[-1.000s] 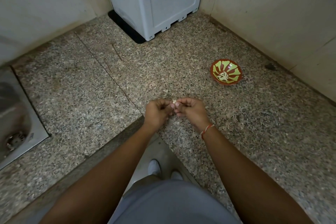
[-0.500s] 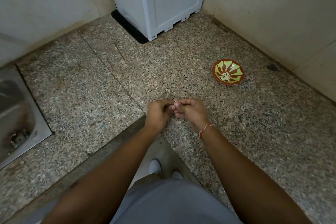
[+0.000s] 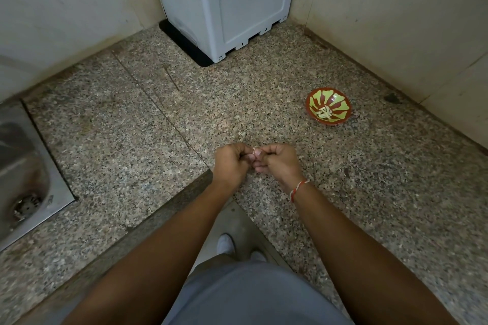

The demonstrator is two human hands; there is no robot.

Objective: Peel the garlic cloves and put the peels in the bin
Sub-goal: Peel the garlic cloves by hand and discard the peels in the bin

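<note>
A small pale garlic clove [image 3: 255, 150] shows between my fingertips, held just above the speckled granite counter [image 3: 132, 140]. My left hand [image 3: 231, 163] and my right hand [image 3: 280, 163] press together around it, fingers curled, so most of the clove is hidden. A red thread circles my right wrist. To the right and further back, a red bowl with green petals [image 3: 340, 107] holds several pale garlic pieces [image 3: 325, 112]. No bin is clearly in view.
A grey plastic box-shaped appliance [image 3: 224, 5] stands in the back corner on a black mat. A steel sink [image 3: 21, 166] with a drain lies at the far left. Tiled walls close the back and right. The counter's inner corner edge [image 3: 208, 174] is just below my hands.
My hands stay joined on the clove at the same spot, with only small finger shifts. The camera has tilted slightly.
</note>
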